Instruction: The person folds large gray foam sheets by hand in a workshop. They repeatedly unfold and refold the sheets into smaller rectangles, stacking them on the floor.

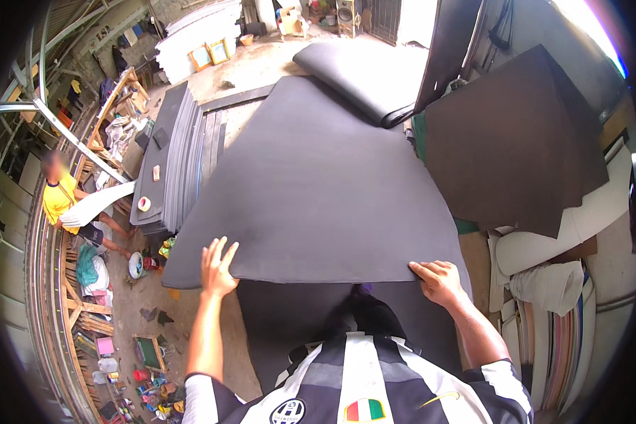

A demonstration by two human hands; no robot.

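A large black sheet [325, 184], smooth and apparently foam or rubber, stretches away in front of me. Its near edge runs crosswise before my body, and more black sheet [283, 311] hangs or lies below that edge. My left hand [218, 268] rests at the near edge toward the left corner, fingers spread over the top surface. At the right end of the same edge, my right hand [439, 281] has its fingers curled on the sheet; its thumb is not clearly visible. Beyond, a folded black sheet [360, 78] lies across the far end.
Left stands a stack of dark sheets [173, 148] with a tape roll [144, 204] on top. A person in yellow [60, 194] holds white sheets [99, 205] farther left. Brown-black panels [505, 141] lean at right, above pale rolled material [558, 237]. Cans and clutter [159, 389] cover the lower-left floor.
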